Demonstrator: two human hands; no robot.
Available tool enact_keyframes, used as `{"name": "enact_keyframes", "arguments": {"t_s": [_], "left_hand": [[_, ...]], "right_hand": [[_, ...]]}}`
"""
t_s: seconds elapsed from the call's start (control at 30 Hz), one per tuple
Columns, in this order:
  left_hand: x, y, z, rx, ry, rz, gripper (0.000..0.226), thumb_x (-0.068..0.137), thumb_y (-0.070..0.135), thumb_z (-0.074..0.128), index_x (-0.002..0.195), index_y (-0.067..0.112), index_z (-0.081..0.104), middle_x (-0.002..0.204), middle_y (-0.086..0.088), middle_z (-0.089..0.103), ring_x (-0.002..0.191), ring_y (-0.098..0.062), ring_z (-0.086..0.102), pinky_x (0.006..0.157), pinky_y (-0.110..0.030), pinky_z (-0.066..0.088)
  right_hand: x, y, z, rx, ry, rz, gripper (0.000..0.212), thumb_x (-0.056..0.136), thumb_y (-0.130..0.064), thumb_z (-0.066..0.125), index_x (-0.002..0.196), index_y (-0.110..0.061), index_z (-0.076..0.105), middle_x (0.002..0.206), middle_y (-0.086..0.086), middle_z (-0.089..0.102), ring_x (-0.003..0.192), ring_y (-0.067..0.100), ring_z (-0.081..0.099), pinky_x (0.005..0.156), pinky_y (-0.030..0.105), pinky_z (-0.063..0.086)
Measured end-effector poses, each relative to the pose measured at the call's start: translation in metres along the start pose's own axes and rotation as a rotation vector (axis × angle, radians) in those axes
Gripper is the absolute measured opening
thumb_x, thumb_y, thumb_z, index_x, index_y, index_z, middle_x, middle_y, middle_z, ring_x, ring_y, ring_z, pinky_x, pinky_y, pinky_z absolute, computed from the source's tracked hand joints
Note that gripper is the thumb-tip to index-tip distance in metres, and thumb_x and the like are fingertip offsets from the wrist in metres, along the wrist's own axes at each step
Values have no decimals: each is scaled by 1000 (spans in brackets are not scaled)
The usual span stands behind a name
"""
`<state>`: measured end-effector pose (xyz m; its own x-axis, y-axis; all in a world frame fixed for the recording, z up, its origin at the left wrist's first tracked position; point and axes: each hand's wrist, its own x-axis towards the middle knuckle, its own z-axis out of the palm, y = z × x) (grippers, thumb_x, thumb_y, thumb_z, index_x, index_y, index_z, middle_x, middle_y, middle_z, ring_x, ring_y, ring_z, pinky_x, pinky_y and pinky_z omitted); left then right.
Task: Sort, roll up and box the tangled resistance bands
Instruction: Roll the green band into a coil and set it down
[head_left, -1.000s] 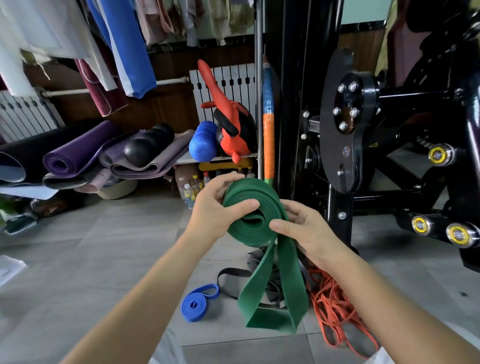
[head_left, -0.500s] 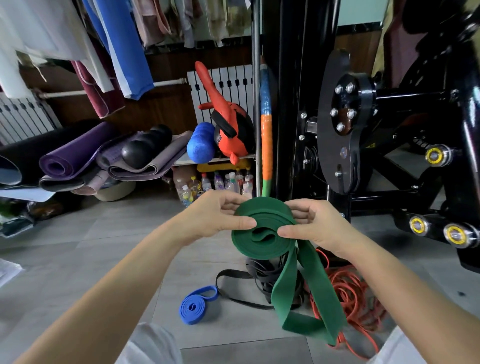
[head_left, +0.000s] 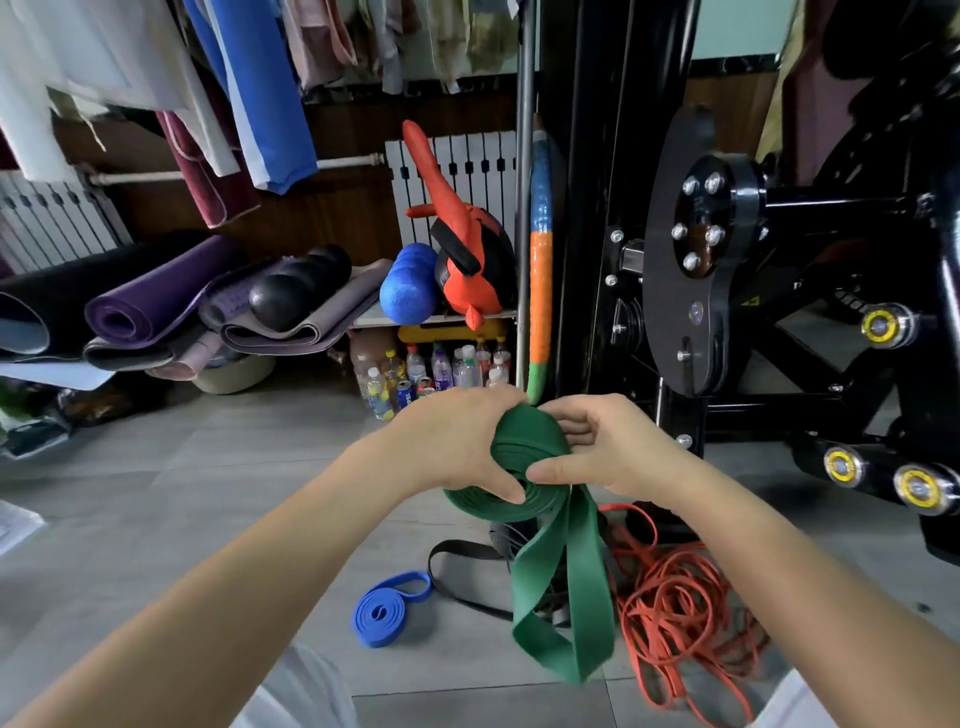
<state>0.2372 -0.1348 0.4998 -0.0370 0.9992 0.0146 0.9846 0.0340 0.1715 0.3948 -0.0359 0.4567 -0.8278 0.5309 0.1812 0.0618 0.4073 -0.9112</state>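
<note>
A wide green resistance band (head_left: 524, 457) is partly wound into a roll held up in front of me, and its loose doubled tail (head_left: 566, 597) hangs down below. My left hand (head_left: 457, 441) grips the roll from the left, thumb pressed on its face. My right hand (head_left: 608, 447) holds it from the right, fingers over the top and thumb on the front. On the floor beneath lie a rolled blue band (head_left: 387, 610), a loose black band (head_left: 467, 571) and a tangled orange-red band (head_left: 680, 608).
A black gym machine (head_left: 727, 260) stands close on the right. Rolled yoga mats (head_left: 156, 306), a blue foam roller (head_left: 408, 283), a red and black bag (head_left: 467, 249) and several bottles (head_left: 431, 374) line the back wall. Grey floor tiles (head_left: 156, 519) stretch to the left.
Both hands have turned the green roll, wrapping more band on, and my right fingers now lie over its top. The hanging tail has become shorter and swung.
</note>
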Motion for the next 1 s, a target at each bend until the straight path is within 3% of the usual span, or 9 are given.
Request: {"name": "enact_keyframes", "arguments": {"t_s": [0.1,0.27,0.47,0.57,0.67,0.77,0.87,1.0], "left_hand": [[-1,-3,-3,-32,25,-10,68,60,47,80,120,30,53,107,9,63,97,-15,58,83,-35,49],[-7,-15,3,-364,92,-47,64,57,40,84,115,37,57,101,14,65,90,-5,61,79,-30,53],[-8,-31,9,-655,195,-69,59,56,28,89,104,43,59,97,20,65,87,2,64,81,-27,54],[-7,-31,14,-762,241,-88,54,54,26,90,95,45,61,91,15,70,84,-1,67,81,-30,56],[-7,-25,28,-880,343,-128,49,54,27,90,97,32,66,88,10,72,82,-6,68,77,-30,56],[-7,-15,44,-1095,457,-181,41,57,21,90,91,30,67,85,11,73,79,-7,69,71,-25,56],[-5,-8,53,-1271,487,-247,41,52,27,91,87,31,69,88,5,74,83,-14,70,71,-29,56],[-3,-11,56,-1481,515,-280,61,46,34,89,102,23,67,98,-5,73,93,-25,69,81,-42,55]], "right_hand": [[-1,1,4,29,23,-3,44,64,-8,84,99,-27,66,95,-7,72,92,5,68,83,20,53],[-8,3,6,79,40,6,54,56,-30,81,106,-28,61,105,-5,70,100,6,66,90,22,50],[-15,13,-1,244,37,31,55,61,-17,75,114,-19,60,110,4,69,102,17,66,89,24,52],[-13,12,0,197,25,16,54,60,-21,78,111,-26,60,105,-3,72,100,13,67,85,21,52],[-8,10,5,253,74,-4,51,60,-19,78,107,-29,61,101,-10,72,95,10,69,77,18,53],[-2,6,2,393,130,-12,50,61,-15,76,108,-26,64,102,-4,73,96,13,69,74,20,54],[-1,4,-6,449,72,29,57,61,-13,77,115,-24,62,100,6,73,92,20,70,72,24,55],[-4,13,-10,451,74,75,55,62,-15,76,115,-15,62,103,9,72,95,24,70,74,27,56]]}}
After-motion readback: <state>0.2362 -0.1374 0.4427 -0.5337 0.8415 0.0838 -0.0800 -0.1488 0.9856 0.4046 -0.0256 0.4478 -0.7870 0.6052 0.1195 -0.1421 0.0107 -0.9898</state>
